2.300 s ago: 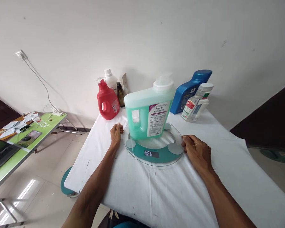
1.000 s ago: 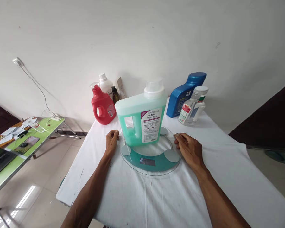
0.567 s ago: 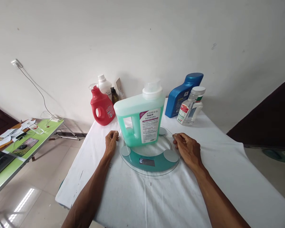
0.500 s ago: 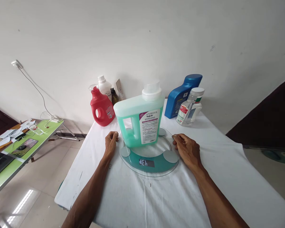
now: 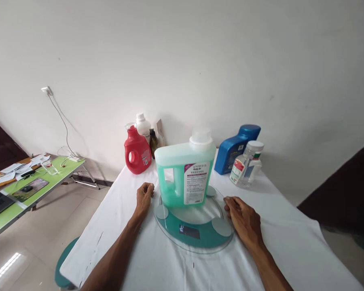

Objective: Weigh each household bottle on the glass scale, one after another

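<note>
Fingers [image 5: 148, 188] of the left hand [image 5: 144, 199] curl loosely, holding nothing, knuckles just beside the left rim of the round glass scale [image 5: 197, 238]. On the other side the right hand [image 5: 242, 218] lies palm-down, fingers bent and empty, tips at the scale's right rim. Between both hands a green detergent jug [image 5: 185, 171] stands upright on the scale. Bare white tablecloth [image 5: 291, 246] spreads outward of each forearm to the table edges.
</note>
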Motion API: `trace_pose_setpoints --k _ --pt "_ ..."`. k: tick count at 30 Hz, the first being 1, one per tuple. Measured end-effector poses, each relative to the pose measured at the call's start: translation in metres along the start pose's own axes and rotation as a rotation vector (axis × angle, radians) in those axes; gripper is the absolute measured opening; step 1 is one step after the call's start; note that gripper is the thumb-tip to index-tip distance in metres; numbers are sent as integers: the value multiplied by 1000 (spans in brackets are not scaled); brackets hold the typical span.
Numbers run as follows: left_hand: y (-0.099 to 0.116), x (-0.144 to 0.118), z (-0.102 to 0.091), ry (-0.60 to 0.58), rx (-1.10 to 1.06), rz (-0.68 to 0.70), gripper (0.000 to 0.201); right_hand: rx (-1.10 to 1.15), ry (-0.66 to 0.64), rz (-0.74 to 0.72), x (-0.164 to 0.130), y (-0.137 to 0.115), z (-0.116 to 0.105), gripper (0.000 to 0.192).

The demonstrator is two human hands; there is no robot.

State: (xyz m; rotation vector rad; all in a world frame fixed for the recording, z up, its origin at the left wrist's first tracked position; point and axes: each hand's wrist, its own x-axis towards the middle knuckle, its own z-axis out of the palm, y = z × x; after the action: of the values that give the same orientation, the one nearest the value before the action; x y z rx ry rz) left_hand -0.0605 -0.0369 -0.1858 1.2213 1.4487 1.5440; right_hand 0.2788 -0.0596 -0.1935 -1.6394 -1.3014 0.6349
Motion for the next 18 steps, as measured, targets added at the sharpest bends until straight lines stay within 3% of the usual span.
trace_pose_setpoints --k 7,18 --pt "-3 -2 3 9 -44 -17 50 -18 -5 -57 -1 -1 -4 49" --pt "0 -3 4 38 -10 -35 48 -59 -9 33 2 1 -1 52"
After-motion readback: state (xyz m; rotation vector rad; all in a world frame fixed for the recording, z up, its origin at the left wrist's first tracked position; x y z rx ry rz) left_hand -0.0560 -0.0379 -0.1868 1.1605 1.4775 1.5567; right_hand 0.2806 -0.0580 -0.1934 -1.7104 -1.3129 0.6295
